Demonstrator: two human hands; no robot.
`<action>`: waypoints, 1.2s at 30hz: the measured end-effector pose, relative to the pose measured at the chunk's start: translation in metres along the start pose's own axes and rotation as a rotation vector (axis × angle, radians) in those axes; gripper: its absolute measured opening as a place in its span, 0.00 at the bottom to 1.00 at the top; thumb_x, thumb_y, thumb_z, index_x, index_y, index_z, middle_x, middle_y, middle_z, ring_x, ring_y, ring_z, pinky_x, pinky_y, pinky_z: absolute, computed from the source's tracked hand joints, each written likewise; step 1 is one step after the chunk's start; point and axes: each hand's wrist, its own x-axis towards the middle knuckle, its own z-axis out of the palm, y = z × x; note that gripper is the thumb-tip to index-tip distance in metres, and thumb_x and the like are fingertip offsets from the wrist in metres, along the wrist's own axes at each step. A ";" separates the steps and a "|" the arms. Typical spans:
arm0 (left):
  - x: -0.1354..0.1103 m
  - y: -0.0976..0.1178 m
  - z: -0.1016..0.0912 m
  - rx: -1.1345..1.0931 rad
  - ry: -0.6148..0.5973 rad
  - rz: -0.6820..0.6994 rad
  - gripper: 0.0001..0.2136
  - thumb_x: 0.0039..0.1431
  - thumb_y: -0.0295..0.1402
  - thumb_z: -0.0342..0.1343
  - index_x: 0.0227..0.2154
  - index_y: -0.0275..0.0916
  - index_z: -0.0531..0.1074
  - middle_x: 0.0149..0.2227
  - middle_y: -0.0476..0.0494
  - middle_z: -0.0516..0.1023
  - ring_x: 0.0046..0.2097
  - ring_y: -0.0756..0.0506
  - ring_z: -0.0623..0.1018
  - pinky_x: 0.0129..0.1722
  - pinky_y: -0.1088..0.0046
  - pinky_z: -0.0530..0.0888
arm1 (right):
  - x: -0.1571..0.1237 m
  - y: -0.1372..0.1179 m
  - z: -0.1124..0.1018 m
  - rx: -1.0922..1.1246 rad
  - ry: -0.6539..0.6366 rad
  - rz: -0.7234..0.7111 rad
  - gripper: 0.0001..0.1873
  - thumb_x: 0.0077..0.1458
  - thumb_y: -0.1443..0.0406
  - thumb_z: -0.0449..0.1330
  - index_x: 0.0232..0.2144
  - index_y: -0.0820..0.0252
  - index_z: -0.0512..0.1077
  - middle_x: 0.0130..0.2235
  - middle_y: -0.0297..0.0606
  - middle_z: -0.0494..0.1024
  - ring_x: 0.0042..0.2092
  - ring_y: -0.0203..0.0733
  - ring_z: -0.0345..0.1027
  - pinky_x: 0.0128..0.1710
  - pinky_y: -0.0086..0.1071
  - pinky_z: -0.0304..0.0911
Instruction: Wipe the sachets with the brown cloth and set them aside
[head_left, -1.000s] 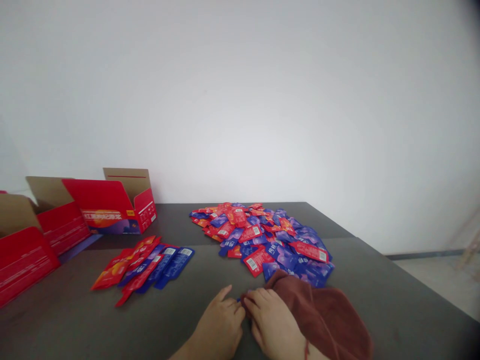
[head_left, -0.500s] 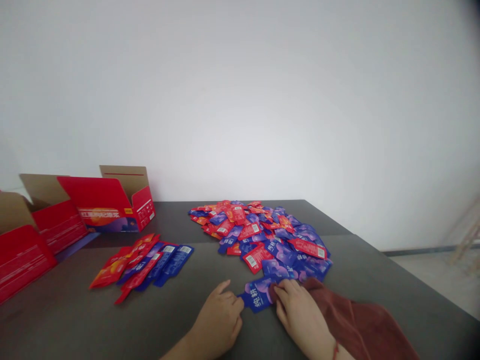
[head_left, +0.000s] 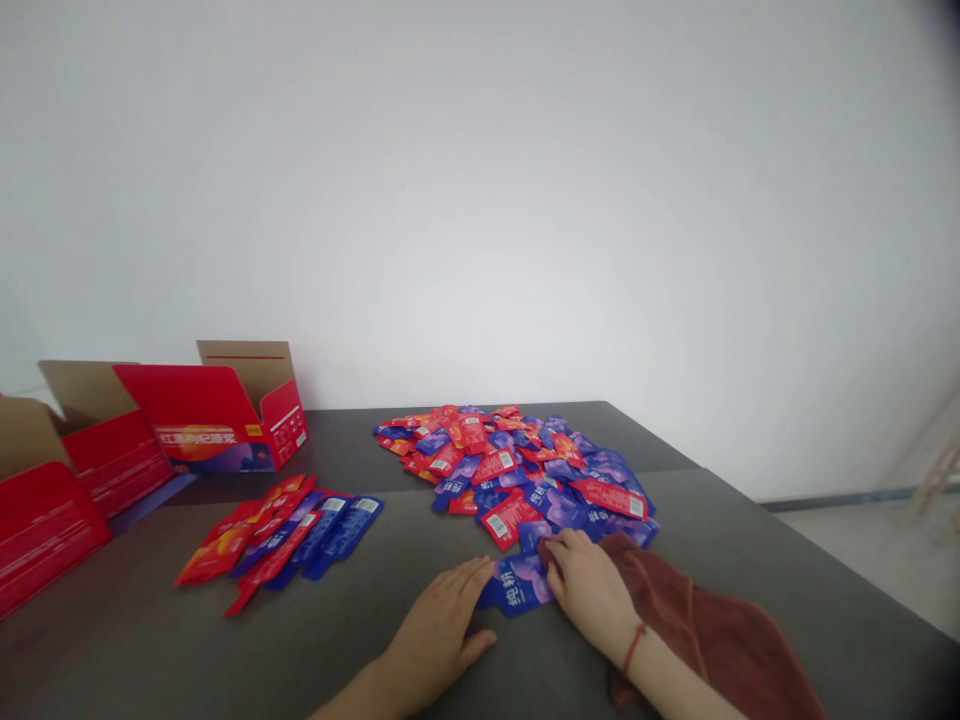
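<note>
A blue sachet (head_left: 517,585) lies flat on the dark table (head_left: 750,560) between my hands. My left hand (head_left: 442,635) rests palm down with its fingers spread, the fingertips touching the sachet's left edge. My right hand (head_left: 589,590) lies on the sachet's right end, at the near edge of a big heap of red and blue sachets (head_left: 517,465). A dark red cloth (head_left: 690,625) lies under and behind my right wrist.
A fanned row of red and blue sachets (head_left: 281,530) lies to the left. Behind it stand open red cardboard boxes (head_left: 217,415), with more at the far left (head_left: 45,500). A white wall is behind; the table's right edge drops to a pale floor.
A blue sachet that was hidden under my hands now lies uncovered between them. My right hand moved forward towards the heap, and my left hand flattened out with fingers spread.
</note>
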 end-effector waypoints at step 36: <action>0.005 -0.017 0.000 0.064 0.108 -0.030 0.21 0.56 0.22 0.49 0.53 0.39 0.66 0.44 0.44 0.77 0.46 0.44 0.75 0.56 0.60 0.67 | -0.006 -0.044 0.011 0.013 -0.054 -0.140 0.11 0.56 0.70 0.54 0.40 0.59 0.74 0.38 0.40 0.74 0.43 0.46 0.64 0.46 0.40 0.57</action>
